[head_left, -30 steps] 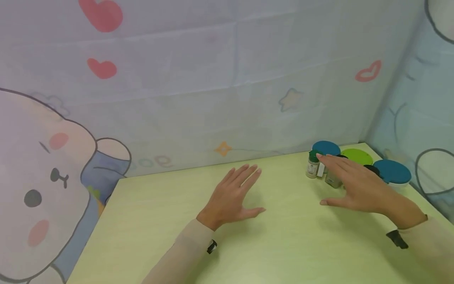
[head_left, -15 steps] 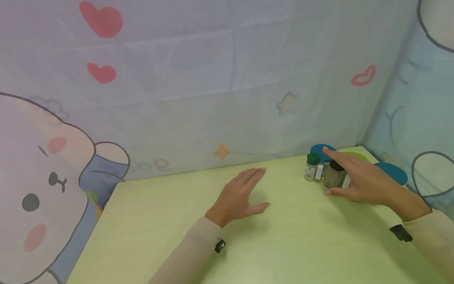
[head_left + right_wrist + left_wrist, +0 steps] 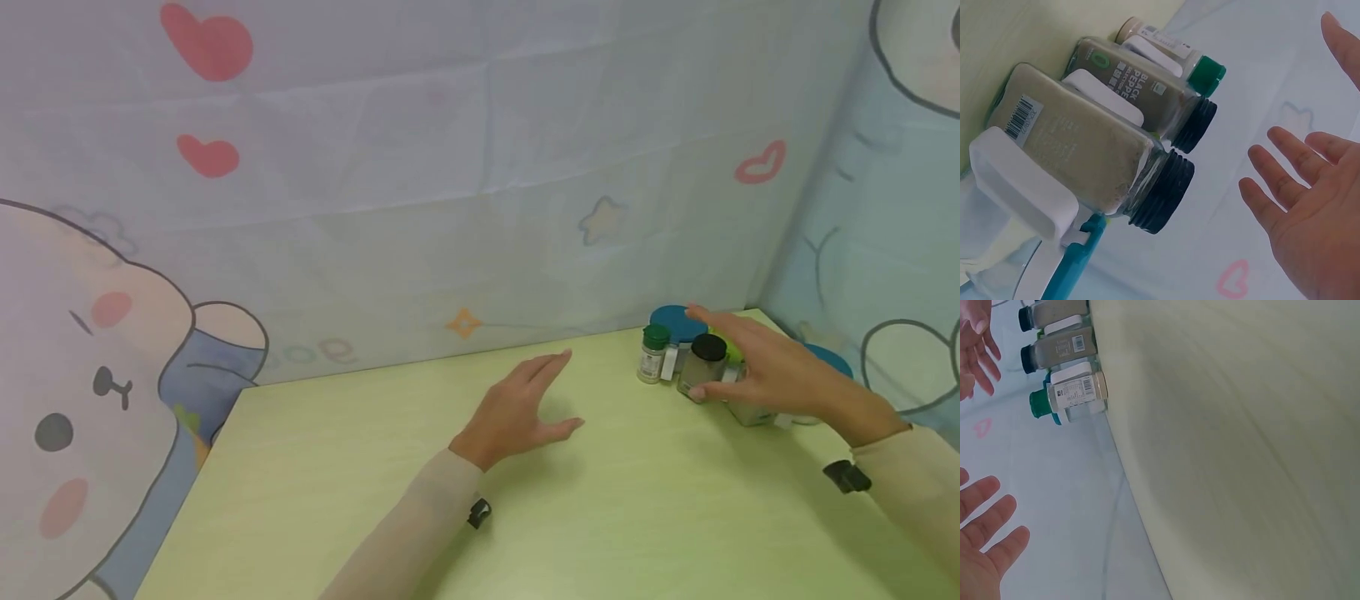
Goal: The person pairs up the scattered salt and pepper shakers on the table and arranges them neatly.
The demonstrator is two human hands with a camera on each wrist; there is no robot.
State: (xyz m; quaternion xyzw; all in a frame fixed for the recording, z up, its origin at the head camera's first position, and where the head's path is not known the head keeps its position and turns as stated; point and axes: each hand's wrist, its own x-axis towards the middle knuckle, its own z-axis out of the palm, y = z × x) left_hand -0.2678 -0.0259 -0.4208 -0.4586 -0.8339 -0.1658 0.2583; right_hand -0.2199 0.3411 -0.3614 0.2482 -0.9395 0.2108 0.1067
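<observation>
My right hand [image 3: 780, 371] hovers over the spice jars at the back right, fingers spread and thumb apart, holding nothing. Between its thumb and fingers in the head view shows a square glass jar with a black lid [image 3: 707, 347], labelled black pepper [image 3: 1141, 84] in the right wrist view. A second black-lidded jar [image 3: 1079, 140] stands beside it, partly hidden under the hand in the head view. To the left is a small shaker bottle with a green cap [image 3: 652, 360]. My left hand [image 3: 510, 417] is held above the table's middle, fingers extended, grasping nothing.
Behind the jars stand containers with blue lids [image 3: 675, 322] and a green lid [image 3: 726, 343]. White handles [image 3: 1025, 184] stick out between the jars. The pale green table [image 3: 360, 467] meets a printed cloth backdrop [image 3: 390, 208] at the back and right.
My right hand has moved slightly back and down toward the black-lidded jar, which has come into fuller view. The left hand has drifted right, and the head view has shifted a little.
</observation>
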